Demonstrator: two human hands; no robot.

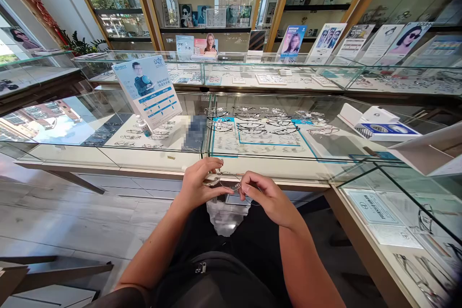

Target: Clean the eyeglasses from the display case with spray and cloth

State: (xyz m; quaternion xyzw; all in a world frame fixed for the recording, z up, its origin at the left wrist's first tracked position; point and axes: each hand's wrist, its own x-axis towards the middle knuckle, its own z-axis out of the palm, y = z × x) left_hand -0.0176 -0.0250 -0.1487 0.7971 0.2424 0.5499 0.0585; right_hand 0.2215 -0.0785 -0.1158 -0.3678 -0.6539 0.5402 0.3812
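Observation:
A pair of thin-rimmed eyeglasses (pixel 236 186) is held low in front of me, just off the counter's near edge. My left hand (pixel 195 185) grips one side of the frame, thumb along the lower rim and fingers curled above. A pale, cloth-like piece (pixel 211 180) sits in that same hand, partly hidden by the fingers. At the middle of the frame, my right hand (pixel 265 197) pinches close to the bridge with thumb and fingertips. Its fingers cover much of the other lens.
Ahead, a glass display case (pixel 173 153) contains rows of eyeglasses (pixel 249 127). On its top stand a blue-and-white sign (pixel 147 91), a small bottle (pixel 143 126) and an open white box (pixel 378 122). Another glass case (pixel 397 202) borders my right side. Stool legs (pixel 65 274) are at lower left.

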